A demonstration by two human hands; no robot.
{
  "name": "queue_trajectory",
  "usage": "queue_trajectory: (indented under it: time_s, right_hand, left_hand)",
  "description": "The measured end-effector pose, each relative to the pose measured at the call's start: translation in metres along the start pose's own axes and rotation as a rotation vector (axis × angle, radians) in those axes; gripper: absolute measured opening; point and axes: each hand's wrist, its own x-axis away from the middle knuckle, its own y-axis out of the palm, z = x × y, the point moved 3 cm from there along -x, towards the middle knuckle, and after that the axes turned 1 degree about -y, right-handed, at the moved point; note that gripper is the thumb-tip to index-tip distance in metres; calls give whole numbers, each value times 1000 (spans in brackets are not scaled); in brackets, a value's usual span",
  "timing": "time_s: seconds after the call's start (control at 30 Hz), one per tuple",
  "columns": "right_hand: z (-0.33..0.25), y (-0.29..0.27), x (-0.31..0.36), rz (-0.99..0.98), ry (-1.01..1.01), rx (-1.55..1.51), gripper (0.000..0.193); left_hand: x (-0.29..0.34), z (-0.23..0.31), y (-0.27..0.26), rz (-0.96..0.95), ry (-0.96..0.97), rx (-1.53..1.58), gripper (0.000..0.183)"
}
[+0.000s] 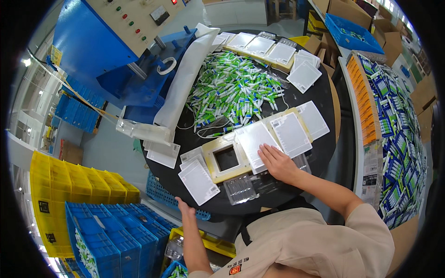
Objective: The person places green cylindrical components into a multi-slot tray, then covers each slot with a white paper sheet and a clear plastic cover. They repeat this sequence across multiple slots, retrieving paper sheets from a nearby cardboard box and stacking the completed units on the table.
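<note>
My right hand (276, 163) lies open with fingers outstretched on a white card (256, 141), which rests on a long cream-yellow frame (211, 155). Beside it on the frame lies another white card (290, 134); one square opening toward the left end is uncovered. My left hand (185, 207) hangs open and holds nothing at the table's near left edge. Close to it, a small stack of white cards (199, 183) lies on the table. Clear plastic blister trays (239, 189) sit just in front of the frame.
A heap of green-and-white pen-like tubes (232, 88) covers the middle of the round black table (320, 157). Another card-laden frame (259, 54) lies behind. A blue machine (102, 51) stands left, over blue crates (116, 236) and yellow crates (74, 194). Packed goods (398, 139) fill a right-hand box.
</note>
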Motion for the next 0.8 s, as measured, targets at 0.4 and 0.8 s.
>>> queue_trajectory:
  time_s: [0.4, 0.8]
  right_hand:
    - [-36, 21, -20, -136, -198, 220, 53]
    - [42, -68, 61, 140, 8, 20, 40]
  left_hand:
    - [-57, 56, -6, -7, 48, -75, 71]
    - [189, 2, 115, -397, 1281, -1370, 29]
